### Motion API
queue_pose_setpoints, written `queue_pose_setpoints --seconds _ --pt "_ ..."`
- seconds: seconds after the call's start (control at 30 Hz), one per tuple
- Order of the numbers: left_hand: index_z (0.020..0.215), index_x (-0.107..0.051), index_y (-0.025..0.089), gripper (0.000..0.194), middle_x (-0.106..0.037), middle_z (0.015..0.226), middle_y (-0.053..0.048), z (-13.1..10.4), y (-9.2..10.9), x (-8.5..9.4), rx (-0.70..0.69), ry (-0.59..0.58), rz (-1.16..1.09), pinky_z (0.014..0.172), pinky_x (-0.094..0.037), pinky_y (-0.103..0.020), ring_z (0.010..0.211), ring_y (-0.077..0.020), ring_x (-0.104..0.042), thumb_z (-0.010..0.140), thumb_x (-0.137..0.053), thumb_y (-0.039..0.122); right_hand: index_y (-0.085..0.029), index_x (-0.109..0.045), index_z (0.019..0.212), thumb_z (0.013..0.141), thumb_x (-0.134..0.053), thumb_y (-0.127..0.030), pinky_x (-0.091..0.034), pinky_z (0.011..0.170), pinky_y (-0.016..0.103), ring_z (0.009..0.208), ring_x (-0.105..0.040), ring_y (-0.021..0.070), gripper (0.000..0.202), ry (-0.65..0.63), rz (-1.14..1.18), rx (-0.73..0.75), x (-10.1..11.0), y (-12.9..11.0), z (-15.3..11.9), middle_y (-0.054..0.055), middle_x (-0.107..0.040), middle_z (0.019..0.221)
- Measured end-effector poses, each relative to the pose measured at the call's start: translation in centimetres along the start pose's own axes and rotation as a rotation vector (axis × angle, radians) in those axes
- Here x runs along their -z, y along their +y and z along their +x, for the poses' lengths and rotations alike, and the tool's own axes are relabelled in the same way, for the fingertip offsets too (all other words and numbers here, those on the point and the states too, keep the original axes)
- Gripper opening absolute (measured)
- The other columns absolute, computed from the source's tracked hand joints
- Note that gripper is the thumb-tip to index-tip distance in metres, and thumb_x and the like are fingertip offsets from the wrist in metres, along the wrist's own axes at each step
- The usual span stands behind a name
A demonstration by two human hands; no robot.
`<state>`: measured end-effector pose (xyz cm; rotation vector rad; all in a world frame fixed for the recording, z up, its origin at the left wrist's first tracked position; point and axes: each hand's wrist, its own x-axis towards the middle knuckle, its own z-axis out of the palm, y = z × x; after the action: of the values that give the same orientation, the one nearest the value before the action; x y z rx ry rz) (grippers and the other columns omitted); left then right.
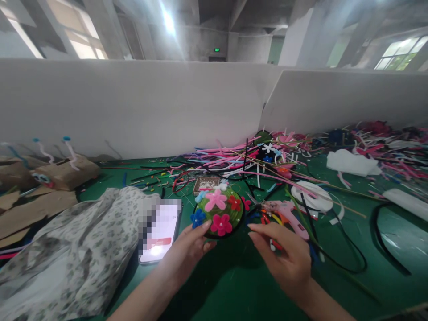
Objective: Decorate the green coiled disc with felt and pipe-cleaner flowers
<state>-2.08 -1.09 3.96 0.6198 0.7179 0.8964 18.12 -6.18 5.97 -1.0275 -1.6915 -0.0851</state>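
Observation:
My left hand [192, 247] grips the near left rim of a green dome-shaped pipe-cleaner craft [230, 207] with a dark edge. Pink, red, blue and white flowers with small bead-like centres sit on the dome. My thumb lies on the rim beside a blue flower [198, 217]. To the right of the craft and apart from it, my right hand [287, 254] has thumb and forefinger drawn together in a pinch. Anything between those fingertips is too small to make out. Just behind this hand lies a pink glue gun [294, 220], among tools with red and yellow handles.
A lit phone [162, 232] and a patterned cloth [83, 240] lie left on the green table [214, 290]. Cardboard pieces [67, 171] stand far left. Pipe cleaners [214, 156] pile against the white partition [133, 107]. A white roll [310, 196] and black strips [377, 236] are right.

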Motion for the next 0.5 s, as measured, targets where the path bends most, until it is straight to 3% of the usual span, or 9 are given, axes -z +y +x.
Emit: queue_pose_setpoints --seconds 0.17,0.33,0.5 --pt "0.097 -0.074 0.018 0.022 -0.073 0.11 -0.008 -0.4 -0.1 -0.5 -0.023 0.037 0.007 0.076 -0.049 -0.027 0.093 -0.0196 -0.065 0.079 -0.074 0.03 -0.019 -0.061 0.088 0.083 -0.07 -0.027 -0.038 0.042 0.021 0.041 -0.048 0.0075 0.013 -0.002 -0.051 -0.022 -1.0 -0.5 -0.8 -0.007 -0.052 0.052" --pt "0.086 -0.077 0.016 0.019 -0.077 0.093 -0.007 -1.7 -0.7 -1.4 -0.089 0.081 0.088 0.083 -0.049 -0.028 0.088 -0.0208 -0.067 0.074 -0.078 0.031 -0.016 -0.064 0.103 0.084 -0.07 -0.019 -0.037 0.053 0.029 0.047 -0.051 0.0108 0.02 -0.108 -0.222 0.344 -1.5 -1.3 -1.3 -0.005 -0.057 0.054" --pt "0.074 -0.077 0.017 0.017 -0.077 0.079 -0.004 -2.4 -1.7 -2.2 -0.11 0.123 0.073 0.081 -0.05 -0.026 0.083 -0.02 -0.069 0.065 -0.085 0.03 -0.012 -0.068 0.098 0.088 -0.054 -0.009 -0.032 0.051 0.031 0.052 -0.052 0.0135 0.017 -0.15 -0.211 0.47 -2.0 -2.1 -1.4 0.0 -0.06 0.057"
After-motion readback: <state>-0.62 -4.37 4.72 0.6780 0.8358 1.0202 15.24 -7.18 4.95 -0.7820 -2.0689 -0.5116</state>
